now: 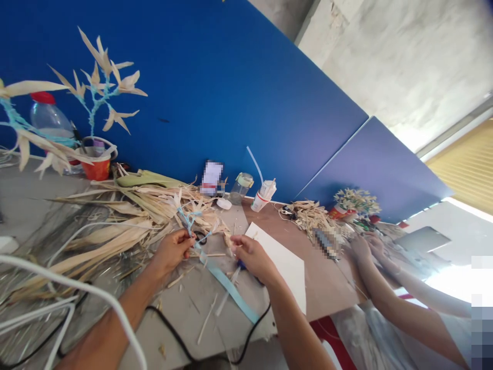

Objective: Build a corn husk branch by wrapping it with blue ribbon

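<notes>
My left hand [175, 251] pinches the stem of a small husk flower branch [188, 218], whose stems are wound in light blue tape. From those fingertips a strip of light blue tape [227, 285] trails down to the right across the table. Just to the right, my right hand [252, 254] hovers with curled fingers close to a pale bit of husk; what its fingertips hold, if anything, I cannot make out. A dark blue object [241, 264] is partly hidden under that hand. Black scissor-like loops [200, 237] lie between both hands.
Dry corn husks [127, 226] spread over the left side. A finished husk flower branch [96, 97] stands in a red cup [96, 169]. White cables [88, 293] cross the near left. A white sheet [285, 267] lies right. Beyond it, a co-worker's hands [364, 246] work.
</notes>
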{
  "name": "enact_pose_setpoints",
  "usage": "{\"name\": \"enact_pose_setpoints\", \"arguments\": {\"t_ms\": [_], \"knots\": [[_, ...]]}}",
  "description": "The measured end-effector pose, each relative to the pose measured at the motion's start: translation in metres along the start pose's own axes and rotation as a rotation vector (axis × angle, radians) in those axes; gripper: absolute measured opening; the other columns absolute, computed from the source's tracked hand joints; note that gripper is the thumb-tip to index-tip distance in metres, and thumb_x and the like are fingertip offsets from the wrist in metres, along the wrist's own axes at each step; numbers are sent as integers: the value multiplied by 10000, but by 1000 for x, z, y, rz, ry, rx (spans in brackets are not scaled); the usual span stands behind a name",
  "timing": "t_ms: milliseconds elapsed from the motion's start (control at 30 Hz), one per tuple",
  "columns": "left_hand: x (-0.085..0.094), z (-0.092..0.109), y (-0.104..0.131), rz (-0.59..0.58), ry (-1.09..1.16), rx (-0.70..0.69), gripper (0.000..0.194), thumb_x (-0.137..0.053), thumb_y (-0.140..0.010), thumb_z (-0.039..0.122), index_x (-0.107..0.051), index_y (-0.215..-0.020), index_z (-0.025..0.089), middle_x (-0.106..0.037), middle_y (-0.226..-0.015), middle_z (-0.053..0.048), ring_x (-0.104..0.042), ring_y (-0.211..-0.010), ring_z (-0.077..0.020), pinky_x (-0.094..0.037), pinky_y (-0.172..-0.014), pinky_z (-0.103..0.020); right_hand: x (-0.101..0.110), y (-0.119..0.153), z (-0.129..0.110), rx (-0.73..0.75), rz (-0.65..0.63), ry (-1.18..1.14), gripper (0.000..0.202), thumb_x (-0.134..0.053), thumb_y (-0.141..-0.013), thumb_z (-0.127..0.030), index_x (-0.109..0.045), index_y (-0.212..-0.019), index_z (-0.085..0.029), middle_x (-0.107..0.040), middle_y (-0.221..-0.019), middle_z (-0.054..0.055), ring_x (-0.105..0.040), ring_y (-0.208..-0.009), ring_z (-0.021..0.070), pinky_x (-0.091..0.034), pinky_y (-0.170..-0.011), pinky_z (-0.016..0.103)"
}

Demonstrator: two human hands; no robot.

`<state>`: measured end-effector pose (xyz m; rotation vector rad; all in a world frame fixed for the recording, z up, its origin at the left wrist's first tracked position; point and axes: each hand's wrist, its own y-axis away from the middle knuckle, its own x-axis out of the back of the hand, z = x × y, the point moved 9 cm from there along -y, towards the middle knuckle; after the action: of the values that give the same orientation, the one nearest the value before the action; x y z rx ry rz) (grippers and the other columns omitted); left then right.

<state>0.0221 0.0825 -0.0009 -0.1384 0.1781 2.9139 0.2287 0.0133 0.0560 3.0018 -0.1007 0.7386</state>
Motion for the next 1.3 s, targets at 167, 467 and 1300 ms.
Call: {"name": "enact_pose_setpoints", "arguments": {"t_ms": [167,467,1300], "knots": [[-1,0,-1,-12,3,-27,302,-732,-575,414,-620,-706,166,-536,-563,52,-430,-397,-72,-321,-421,-223,58,36,36,-126,178,602,352,-581,-826,-261,-672,-1138,-125,-649,-1100,147,-651,-885,230,-481,-844,339],[0,1,-2,-17,-30,-17,305,-724,-519,415,-612,-680,181,-533,-546,50,-437,-410,-85,-330,-433,-231,42,38,65,-281,4,945,415,-647,-784,-285,-643,-1167,-125,-581,-1199,173,-649,-1019,312,-471,-837,370],[-3,5,5,-34,7,-5,268,-699,-542,399,-616,-684,187,-522,-539,57,-432,-412,-91,-328,-446,-236,257,74,52,120,966,-860,184,-641,-633,-185,-459,-652,-201,-418,-549,-76,-401,-443,66,-386,-425,181]]}}
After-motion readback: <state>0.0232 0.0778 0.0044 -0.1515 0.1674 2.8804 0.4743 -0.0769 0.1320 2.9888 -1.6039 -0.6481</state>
